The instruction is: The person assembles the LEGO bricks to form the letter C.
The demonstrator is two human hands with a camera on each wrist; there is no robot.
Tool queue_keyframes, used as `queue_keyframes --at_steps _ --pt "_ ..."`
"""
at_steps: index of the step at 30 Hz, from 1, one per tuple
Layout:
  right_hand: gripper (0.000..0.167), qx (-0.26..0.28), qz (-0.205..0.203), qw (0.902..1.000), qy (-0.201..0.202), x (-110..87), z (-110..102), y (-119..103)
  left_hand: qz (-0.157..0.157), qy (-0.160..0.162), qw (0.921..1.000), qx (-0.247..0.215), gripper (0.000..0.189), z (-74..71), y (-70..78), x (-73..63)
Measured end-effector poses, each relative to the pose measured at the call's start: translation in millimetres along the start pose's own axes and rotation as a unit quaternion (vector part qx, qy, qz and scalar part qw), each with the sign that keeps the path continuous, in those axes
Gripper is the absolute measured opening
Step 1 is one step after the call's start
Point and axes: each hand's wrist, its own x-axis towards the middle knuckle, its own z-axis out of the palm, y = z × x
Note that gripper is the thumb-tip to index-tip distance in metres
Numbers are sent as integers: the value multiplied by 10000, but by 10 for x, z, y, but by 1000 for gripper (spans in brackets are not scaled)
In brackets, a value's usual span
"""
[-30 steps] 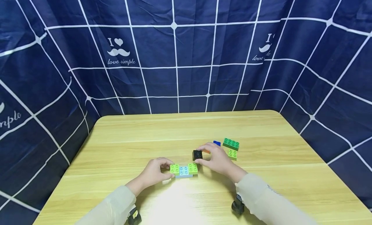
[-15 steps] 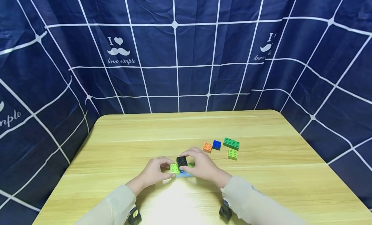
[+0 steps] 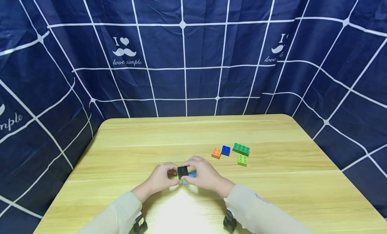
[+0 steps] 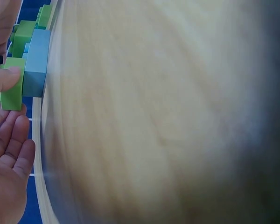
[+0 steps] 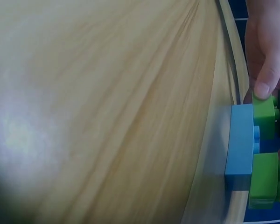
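Note:
A light blue building brick stands on the table with two lime green bricks on top, one at each end. My left hand pinches the left lime green brick between thumb and fingers. From the other side my right hand pinches a black brick, studs up, over that same left green brick. In the right wrist view the black brick sits right at the green brick's studs. The right lime green brick is hidden behind my right hand in the head view.
Loose bricks lie back right on the wooden table: an orange one, a dark blue one, a long green one and a lime green one. A navy curtain with white lines surrounds the table.
My right hand has carried the black brick leftward, from beside the stack, across its middle, to over the left green brick. The left hand has kept its hold in place.

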Motion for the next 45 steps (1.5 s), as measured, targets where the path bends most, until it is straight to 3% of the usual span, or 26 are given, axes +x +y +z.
queue_keyframes --at_steps 9,22,29,35,45 --pt "34 -222 -6 9998 7 37 12 20 67 14 10000 -30 23 -8 14 17" --pt "31 -123 295 9986 -430 124 -88 -33 62 -1 9999 84 22 -21 13 31" --pt "31 -255 324 9981 -463 146 -93 -61 27 -46 10000 76 22 -36 30 43" --pt "30 -58 451 9981 -419 140 -70 -52 56 -76 9999 73 23 -50 40 51" --pt "37 -80 407 9985 -345 127 -52 -29 -111 126 9993 -323 31 -70 39 22"
